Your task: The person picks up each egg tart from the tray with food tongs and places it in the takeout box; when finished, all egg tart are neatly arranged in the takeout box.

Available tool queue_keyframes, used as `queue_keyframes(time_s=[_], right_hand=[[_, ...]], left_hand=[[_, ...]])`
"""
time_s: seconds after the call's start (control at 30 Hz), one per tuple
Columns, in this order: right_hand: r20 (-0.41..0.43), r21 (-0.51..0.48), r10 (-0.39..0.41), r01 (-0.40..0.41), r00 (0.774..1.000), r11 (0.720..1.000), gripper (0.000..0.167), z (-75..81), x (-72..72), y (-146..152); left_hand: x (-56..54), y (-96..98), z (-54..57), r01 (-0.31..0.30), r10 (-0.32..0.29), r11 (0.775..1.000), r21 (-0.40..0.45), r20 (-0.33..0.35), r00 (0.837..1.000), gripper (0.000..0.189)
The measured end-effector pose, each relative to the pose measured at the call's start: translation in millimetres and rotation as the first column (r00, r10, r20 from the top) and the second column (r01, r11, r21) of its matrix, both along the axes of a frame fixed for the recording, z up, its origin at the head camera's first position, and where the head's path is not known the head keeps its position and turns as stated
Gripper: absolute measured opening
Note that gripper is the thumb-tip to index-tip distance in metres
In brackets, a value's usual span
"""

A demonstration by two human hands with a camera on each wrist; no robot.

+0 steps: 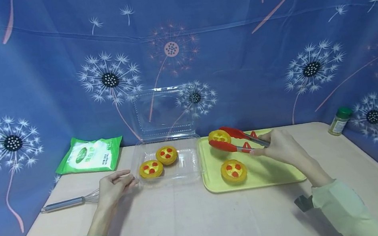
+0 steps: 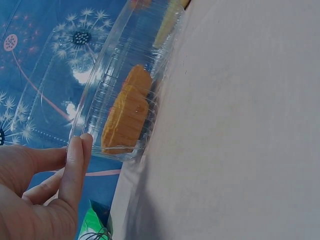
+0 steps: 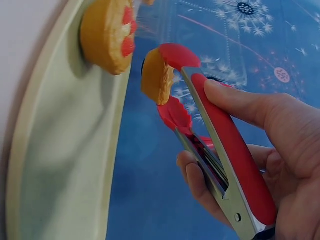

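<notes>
Dandelion-printed blue cloth [image 1: 239,62] backs a pale tabletop [image 1: 189,226] where the left hand [image 1: 112,189] pinches a clear clamshell box [image 1: 188,160] by its rim while the right hand [image 1: 283,147] grips red-tipped tongs [image 1: 225,146] holding, above a yellow tray [image 1: 273,174], an egg tart [image 3: 155,82] that could slip free if the squeeze slackens.

On my feed, the green-and-white packet [image 1: 89,155] shows green Chinese characters [image 1: 95,156] beside an oval logo [image 1: 81,155], too small to read surely; I can't make out the label [image 1: 338,126] on the green-capped seasoning bottle [image 1: 340,121].
</notes>
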State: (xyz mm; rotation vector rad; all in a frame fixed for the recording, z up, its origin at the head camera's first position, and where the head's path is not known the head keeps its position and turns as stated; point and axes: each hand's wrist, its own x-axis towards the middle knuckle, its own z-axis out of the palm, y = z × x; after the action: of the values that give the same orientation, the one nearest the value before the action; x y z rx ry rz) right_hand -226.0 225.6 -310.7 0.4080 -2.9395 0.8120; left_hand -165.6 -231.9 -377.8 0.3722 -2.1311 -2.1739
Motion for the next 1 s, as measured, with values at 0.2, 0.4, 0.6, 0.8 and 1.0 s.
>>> queue_keyframes(time_s=[0.2,0.4,0.6,0.8,1.0], right_hand=[[0.043,-0.026,-0.003,0.005,0.999,1.000,0.069,9.7,5.5,-5.5],[0.054,-0.007,0.002,-0.002,0.999,1.000,0.072,19.5,11.9,-19.0],[0.053,-0.007,0.046,-0.046,0.998,0.999,0.069,23.2,14.5,-40.9],[0.050,-0.020,0.150,-0.149,0.987,0.989,0.047,19.7,11.5,-63.9],[0.085,0.014,0.165,-0.167,0.983,0.986,0.051,18.4,10.3,-79.7]], left_hand=[[-0.2,-0.5,1.3,0.001,-0.001,1.000,-0.002,0.000,1.000,0.044],[-0.1,-0.8,2.3,0.003,-0.003,1.000,-0.008,0.008,1.000,0.043],[0.6,-1.2,2.3,0.005,-0.004,1.000,-0.011,0.025,1.000,0.044],[1.0,-0.4,0.9,-0.005,0.006,0.999,-0.040,0.014,1.000,0.043],[1.3,1.7,0.4,-0.005,0.005,0.999,-0.053,0.007,1.000,0.043]])
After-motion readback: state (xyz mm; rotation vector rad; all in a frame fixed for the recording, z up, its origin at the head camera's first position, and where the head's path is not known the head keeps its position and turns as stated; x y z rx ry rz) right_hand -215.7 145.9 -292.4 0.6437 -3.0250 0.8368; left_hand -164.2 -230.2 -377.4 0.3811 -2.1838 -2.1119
